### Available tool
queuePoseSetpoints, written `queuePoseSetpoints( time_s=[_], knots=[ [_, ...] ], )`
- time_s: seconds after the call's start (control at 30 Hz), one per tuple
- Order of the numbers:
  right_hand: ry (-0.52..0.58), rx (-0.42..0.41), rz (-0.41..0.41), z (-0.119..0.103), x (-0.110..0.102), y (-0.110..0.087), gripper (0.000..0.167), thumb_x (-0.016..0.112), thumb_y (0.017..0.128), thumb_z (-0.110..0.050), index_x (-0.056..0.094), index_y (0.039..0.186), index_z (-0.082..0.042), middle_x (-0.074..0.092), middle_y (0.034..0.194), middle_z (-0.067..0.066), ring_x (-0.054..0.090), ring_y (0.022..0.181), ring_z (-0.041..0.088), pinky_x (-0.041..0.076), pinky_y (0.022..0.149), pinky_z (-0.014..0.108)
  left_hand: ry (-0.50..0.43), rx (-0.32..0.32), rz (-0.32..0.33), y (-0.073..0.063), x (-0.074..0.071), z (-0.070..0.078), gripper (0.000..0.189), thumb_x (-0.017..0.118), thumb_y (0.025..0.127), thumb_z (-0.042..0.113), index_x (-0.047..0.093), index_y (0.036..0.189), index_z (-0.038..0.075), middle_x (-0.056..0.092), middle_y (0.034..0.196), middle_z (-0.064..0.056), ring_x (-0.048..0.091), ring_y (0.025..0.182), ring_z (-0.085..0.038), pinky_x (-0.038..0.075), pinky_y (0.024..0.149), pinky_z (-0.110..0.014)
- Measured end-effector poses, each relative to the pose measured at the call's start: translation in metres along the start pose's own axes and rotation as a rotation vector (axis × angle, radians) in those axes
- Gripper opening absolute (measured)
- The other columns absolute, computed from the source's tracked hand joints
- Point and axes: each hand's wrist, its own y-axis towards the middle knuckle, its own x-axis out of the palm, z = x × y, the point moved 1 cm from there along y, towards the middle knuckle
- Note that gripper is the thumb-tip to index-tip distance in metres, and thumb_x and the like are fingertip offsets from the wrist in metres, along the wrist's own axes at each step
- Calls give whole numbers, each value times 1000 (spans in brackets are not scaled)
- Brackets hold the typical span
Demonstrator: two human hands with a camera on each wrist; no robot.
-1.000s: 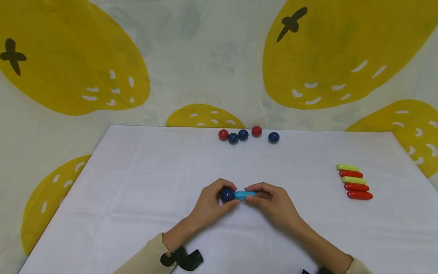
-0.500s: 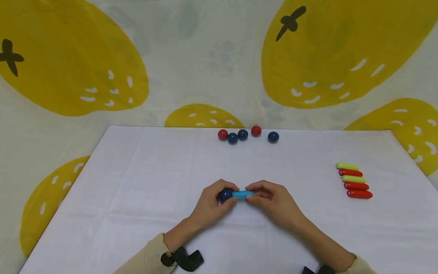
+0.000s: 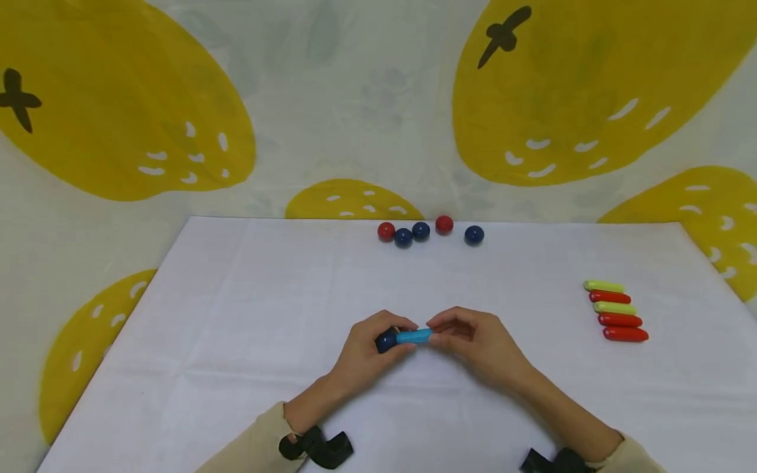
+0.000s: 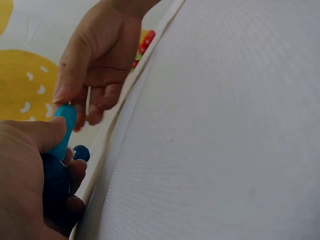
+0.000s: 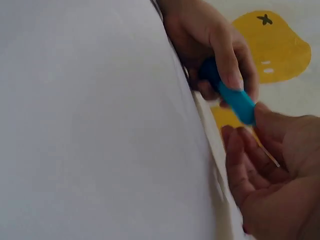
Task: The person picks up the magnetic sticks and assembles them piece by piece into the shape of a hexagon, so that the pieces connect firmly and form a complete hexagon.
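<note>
My left hand (image 3: 369, 341) curls round a dark blue ball (image 3: 386, 340), and its thumb and forefinger also grip a short light blue rod (image 3: 414, 336). One end of the rod meets the ball; its other end points to the right. At that free end are the thumb and fingertips of my right hand (image 3: 479, 338), pinching just the tip. Seen from the left wrist, the left thumb presses along the rod (image 4: 64, 120), with the ball (image 4: 56, 175) below it in the palm. The right wrist view shows the right thumb against the rod's end (image 5: 244, 111).
At the back edge of the white table (image 3: 266, 282) lie red balls (image 3: 444, 225) and several dark blue balls (image 3: 474, 235). On the right, red rods (image 3: 625, 334) and yellow-green rods (image 3: 615, 307) lie in a column. A lemon-print cloth (image 3: 355, 118) hangs behind.
The ball and rod have shifted slightly left in the left hand and tilted a little. The right fingertips are now nearer the rod's far end. Loose balls and rods stay in place.
</note>
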Motion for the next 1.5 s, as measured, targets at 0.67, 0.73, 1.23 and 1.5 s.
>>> queuePoseSetpoints(
  time_s=[0.67, 0.73, 1.23, 1.5],
  knots=[
    [-256, 154, 411, 27, -93, 87, 50, 64, 90, -41, 56, 133, -15, 52, 132, 8, 52, 106, 25, 45, 71, 21, 12, 63, 27, 2, -2, 1, 24, 71, 86, 7, 70, 109, 10, 66, 104, 0, 61, 95, -14, 50, 81, -30],
    [-266, 163, 405, 31, -93, 91, 51, 64, 91, -42, 55, 134, -18, 51, 134, 7, 51, 106, 25, 45, 78, 27, 25, 77, 40, 2, -2, 1, 24, 71, 85, 5, 70, 109, 10, 65, 104, -1, 60, 96, -15, 50, 82, -30],
    [-385, 132, 305, 40, -93, 106, 48, 65, 92, -31, 53, 137, -18, 51, 134, 12, 50, 96, 28, 43, 84, 40, 14, 82, 30, 0, 1, -6, 25, 72, 84, 3, 70, 108, 8, 65, 103, -4, 61, 95, -17, 50, 82, -30],
    [-377, 100, 359, 43, -91, 101, 46, 66, 91, -31, 55, 132, -13, 57, 125, 16, 55, 99, 29, 43, 87, 43, 10, 88, 1, -3, 2, -10, 24, 71, 86, 5, 69, 109, 10, 64, 103, 1, 60, 96, -11, 50, 82, -28]
  ],
)
